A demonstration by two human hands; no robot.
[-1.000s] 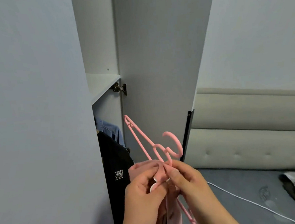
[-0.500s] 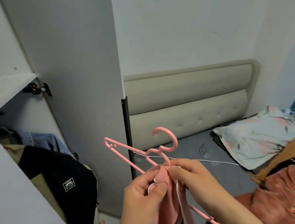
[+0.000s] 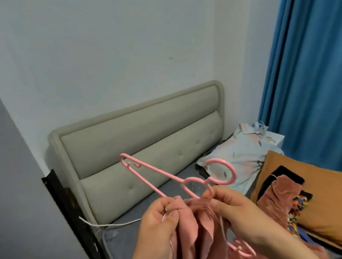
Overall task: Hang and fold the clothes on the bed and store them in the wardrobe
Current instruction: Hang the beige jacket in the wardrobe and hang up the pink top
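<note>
Open air lies above the bed [image 3: 121, 243] up to the far padded headboard [image 3: 142, 143]. A grey wardrobe door [image 3: 10, 182] walls off the left, and a blue curtain [image 3: 315, 77] closes the right. A floral shirt [image 3: 244, 156] and an orange garment [image 3: 330, 194] cover the bed's right side. A white cable [image 3: 112, 224] crosses its left.

1. Far wall [image 3: 119, 51]: plain pale grey-white, corner twd right, soft even light.
2. Headboard [image 3: 146, 135]: beige, padded, button-tufted, flat vs far wall, centre.
3. Curtain [image 3: 314, 67]: blue, hangs at right, top of view down to bed lvl.
4. Grey panel [image 3: 10, 182]: near left, w/ black edge strip [image 3: 70, 215].
5. Bed [image 3: 129, 234]: dark grey sheet; white cable [image 3: 112, 224] lies across it just below headboard.
</note>
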